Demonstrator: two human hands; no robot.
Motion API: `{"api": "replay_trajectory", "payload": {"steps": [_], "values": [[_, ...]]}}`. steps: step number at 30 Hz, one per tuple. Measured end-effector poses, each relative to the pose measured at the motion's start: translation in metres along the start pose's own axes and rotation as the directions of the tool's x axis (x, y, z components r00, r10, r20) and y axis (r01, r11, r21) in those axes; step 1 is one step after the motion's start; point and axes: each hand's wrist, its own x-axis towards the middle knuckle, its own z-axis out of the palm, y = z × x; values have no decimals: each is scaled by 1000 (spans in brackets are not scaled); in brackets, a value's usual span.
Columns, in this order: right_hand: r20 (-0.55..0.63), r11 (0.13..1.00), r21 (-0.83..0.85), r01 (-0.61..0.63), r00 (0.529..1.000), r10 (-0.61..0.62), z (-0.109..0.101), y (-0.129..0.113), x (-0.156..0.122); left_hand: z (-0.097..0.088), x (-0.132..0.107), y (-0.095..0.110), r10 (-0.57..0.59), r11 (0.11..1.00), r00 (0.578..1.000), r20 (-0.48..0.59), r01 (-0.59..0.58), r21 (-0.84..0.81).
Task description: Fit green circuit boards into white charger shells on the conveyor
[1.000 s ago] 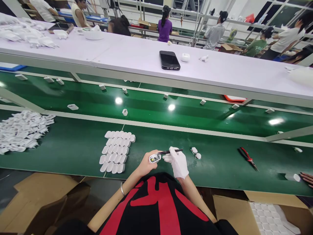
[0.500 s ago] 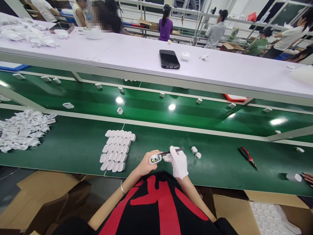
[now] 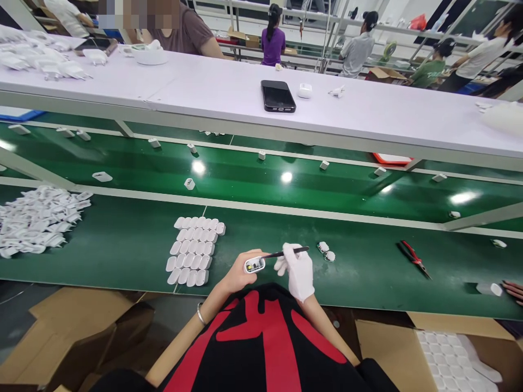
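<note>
My bare left hand (image 3: 238, 274) is closed around a white charger housing (image 3: 255, 265), its open end facing up toward me. Small electronic parts, one of them yellow, show inside the housing. In a white glove, my right hand (image 3: 298, 272) pinches dark tweezers (image 3: 286, 253), whose tip reaches the housing's far rim. Whether the tip touches the parts inside I cannot tell. Right of the glove lie two small white-topped circuit pieces (image 3: 326, 251) on the green bench. Rows of white housings (image 3: 195, 249) stand to the left of my left hand.
A heap of white plug parts (image 3: 43, 220) covers the bench's left end. Red-handled pliers (image 3: 413, 258) lie to the right, before a co-worker's hand (image 3: 514, 292) at the edge. Above the belt (image 3: 241, 182) runs a white shelf (image 3: 212, 90) holding a phone (image 3: 278, 96).
My left hand and the housing have shifted slightly left, while the tweezers stay at its rim. Loose pieces on the belt have moved left. A person behind the shelf has changed position.
</note>
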Motion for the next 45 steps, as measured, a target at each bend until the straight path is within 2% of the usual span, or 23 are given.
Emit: {"api": "replay_trajectory", "payload": {"steps": [3,7,10,16,22,26,33,36,38,39,40,41,42,44,45], "values": [[-44,998,65,-2,999,5,-4,-1,1,-1,-1,0,36,999,999,-3,-36,36],[-4,997,67,-38,999,38,1,3,-1,2,-1,4,53,995,999,7,-53,83],[-6,998,52,-33,999,33,5,6,-4,6,-1,4,58,995,998,-24,-56,87],[-34,998,36,-42,998,43,4,7,-4,4,-3,-2,13,999,999,-32,-12,36],[-31,997,64,-37,999,39,6,11,-2,4,-3,-1,24,999,999,-22,-23,37],[-17,997,38,-62,998,63,11,13,-3,5,-1,3,25,997,999,35,-28,74],[63,996,-74,-51,996,56,19,4,-4,3,-1,3,45,990,997,59,-52,130],[23,998,-54,-42,999,43,14,3,-2,2,-1,3,33,990,998,62,-41,133],[-57,999,-27,-19,998,17,4,6,2,1,0,4,38,992,998,55,-44,119],[-110,999,-48,-7,994,2,-3,9,7,1,0,4,42,992,998,51,-48,114],[-157,990,-137,-23,988,2,-11,13,13,0,0,4,47,992,998,44,-52,111],[-193,957,-279,-72,981,18,-20,18,21,-1,-1,4,50,992,998,38,-54,113],[-220,886,-441,-144,974,49,-29,24,29,-1,-1,3,51,992,998,33,-54,118],[-262,657,-697,-286,955,138,-46,37,48,-2,-1,0,43,991,999,20,-45,126],[-279,556,-763,-331,944,178,-53,44,57,-1,0,-3,29,991,1000,4,-30,129]]}}
